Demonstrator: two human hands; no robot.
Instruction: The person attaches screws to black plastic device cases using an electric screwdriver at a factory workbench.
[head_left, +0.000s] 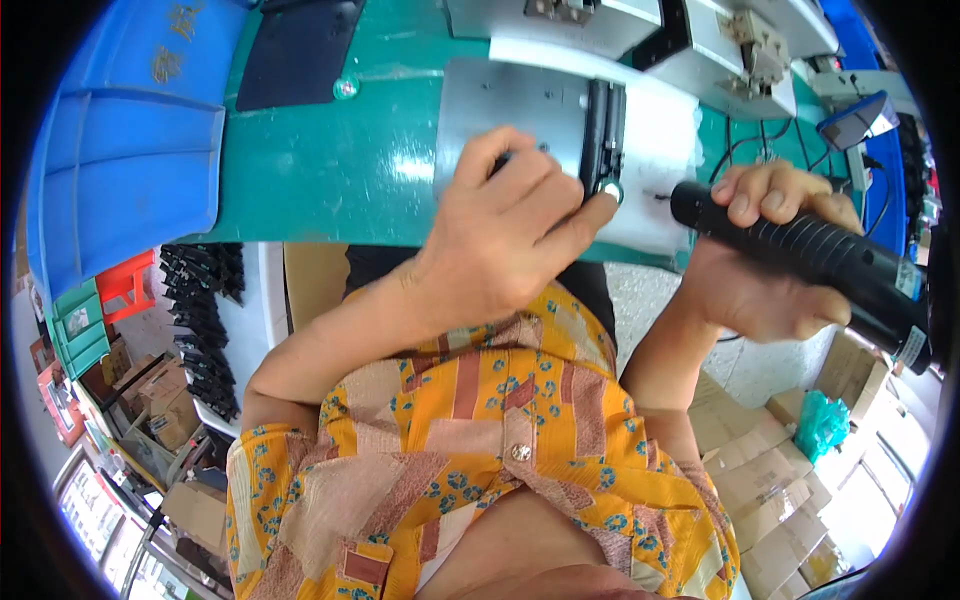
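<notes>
My right hand (790, 230) is wrapped round a black electric screwdriver (840, 262), held tilted, its thin bit pointing left toward the work. My left hand (515, 215) rests over a grey metal plate (480, 95) with its fingers curled in. A bit of something dark shows under those fingers, too hidden to name. The left thumb reaches a small shiny round piece (611, 190) at the near end of a black hinge-like strip (603, 125). That strip runs along the plate's right edge. The screwdriver's tip stays a little apart from the strip.
A green-topped bench (300, 185) carries the work. Blue bins (130, 180) stand at the left, near a black sheet (295, 55) and a small round piece (346, 87). Metal fixtures (740, 60) and black cables (735, 150) are at the back right. Cardboard boxes (760, 480) lie below right.
</notes>
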